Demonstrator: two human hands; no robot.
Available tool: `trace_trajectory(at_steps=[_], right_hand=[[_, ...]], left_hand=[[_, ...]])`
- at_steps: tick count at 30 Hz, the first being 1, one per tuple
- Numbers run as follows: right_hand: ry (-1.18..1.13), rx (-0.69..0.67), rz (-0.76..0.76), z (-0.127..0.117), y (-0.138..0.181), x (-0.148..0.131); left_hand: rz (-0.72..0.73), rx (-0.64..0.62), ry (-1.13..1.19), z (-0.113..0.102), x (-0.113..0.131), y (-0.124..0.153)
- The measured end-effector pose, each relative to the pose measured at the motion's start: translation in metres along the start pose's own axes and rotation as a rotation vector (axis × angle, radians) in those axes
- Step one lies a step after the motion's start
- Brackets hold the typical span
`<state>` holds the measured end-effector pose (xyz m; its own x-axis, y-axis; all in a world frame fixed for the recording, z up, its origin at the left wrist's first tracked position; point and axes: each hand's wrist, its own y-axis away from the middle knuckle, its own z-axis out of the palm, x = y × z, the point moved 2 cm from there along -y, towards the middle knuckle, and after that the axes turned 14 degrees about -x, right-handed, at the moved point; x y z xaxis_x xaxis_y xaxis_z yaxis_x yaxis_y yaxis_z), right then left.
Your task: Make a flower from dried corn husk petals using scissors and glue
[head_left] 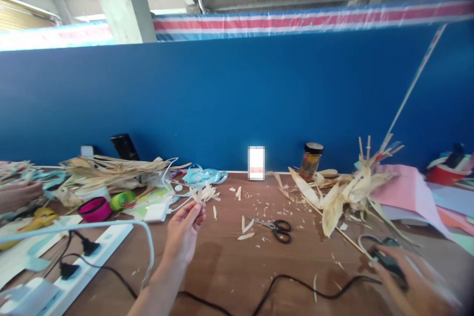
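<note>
My left hand [188, 227] is closed in a pinch, raised over the table left of centre. Between its thumb and fingers is a small pale piece of dried corn husk [199, 196], with more cut husk strips [210, 192] just behind it. At the lower right my right hand [411, 271], smeared by motion, is wrapped round a dark corded tool that looks like a glue gun [390, 264]. Between the hands lie black-handled scissors [281, 230], blades pointing left, among scattered husk scraps [246, 236].
A husk bundle [348, 197] and lidded jar [311, 160] stand at right, near pink paper [403, 195]. A black cord [266, 296] crosses the front. At left are a power strip [92, 261], blue ribbon [203, 176], husks [111, 173] and another person's hand [22, 195].
</note>
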<state>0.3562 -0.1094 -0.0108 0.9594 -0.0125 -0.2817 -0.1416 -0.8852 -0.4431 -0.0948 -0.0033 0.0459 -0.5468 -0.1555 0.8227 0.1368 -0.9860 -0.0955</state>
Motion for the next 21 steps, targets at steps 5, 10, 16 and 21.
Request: trace_trajectory(at_steps=[5,10,16,21], right_hand=[[-0.040,-0.229,-0.302,0.010,-0.025,-0.098],[-0.141,-0.488,-0.515,0.037,-0.026,-0.173],[-0.173,-0.563,-0.630,0.046,-0.023,-0.219],[-0.128,-0.575,-0.634,0.047,-0.025,-0.224]], left_hand=[[-0.003,0.118,-0.074,-0.011,-0.015,0.012],[-0.187,-0.151,-0.318,0.018,-0.049,0.052],[-0.095,-0.343,-0.504,0.049,-0.073,0.057],[-0.044,-0.316,-0.501,0.059,-0.081,0.025]])
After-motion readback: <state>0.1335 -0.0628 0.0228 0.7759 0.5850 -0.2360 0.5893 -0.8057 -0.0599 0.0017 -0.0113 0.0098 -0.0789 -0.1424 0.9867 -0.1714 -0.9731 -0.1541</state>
